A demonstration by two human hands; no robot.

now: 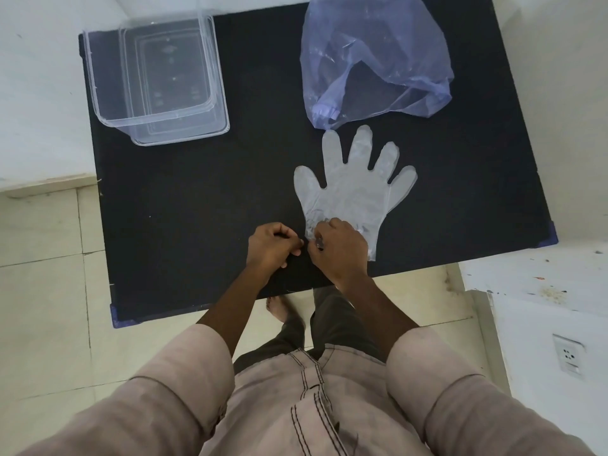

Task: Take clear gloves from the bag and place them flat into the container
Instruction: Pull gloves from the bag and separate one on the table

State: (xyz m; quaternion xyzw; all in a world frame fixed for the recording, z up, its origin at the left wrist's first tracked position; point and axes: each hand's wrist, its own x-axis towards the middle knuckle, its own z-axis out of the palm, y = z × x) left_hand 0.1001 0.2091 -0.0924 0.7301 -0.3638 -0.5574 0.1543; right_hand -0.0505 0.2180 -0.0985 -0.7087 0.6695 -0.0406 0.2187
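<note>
Black rectangular table mat [184, 199]: work surface, blue at its visible corners, set over pale floor tiles. Clear rectangular plastic container [154, 82]: far left of the mat, upright, mouth open upward, nothing visible inside; well apart from both hands. Left hand [271, 246]: near the front edge of the mat, fingers curled tight into a loose fist, thumb and forefinger tips pressed together at the cuff edge of the glove; whether film is actually caught between them cannot be told. Right hand [339, 248]: just beside the left, knuckles up, fingers bent down onto the cuff of the glove, pinching and bunching the film there so it wrinkles under the fingertips. Clear thin plastic disposable glove [353, 185]: lies flat on the mat, five fingers spread and pointing away from the person, cuff end beneath the right hand; the tip of one glove finger reaches just to the near edge of the bag. Pale blue translucent plastic bag [375, 57]: far right of the mat, crumpled and slack, mouth sagging toward the glove; contents cannot be made out. Open dark mat lies between glove and container.
</note>
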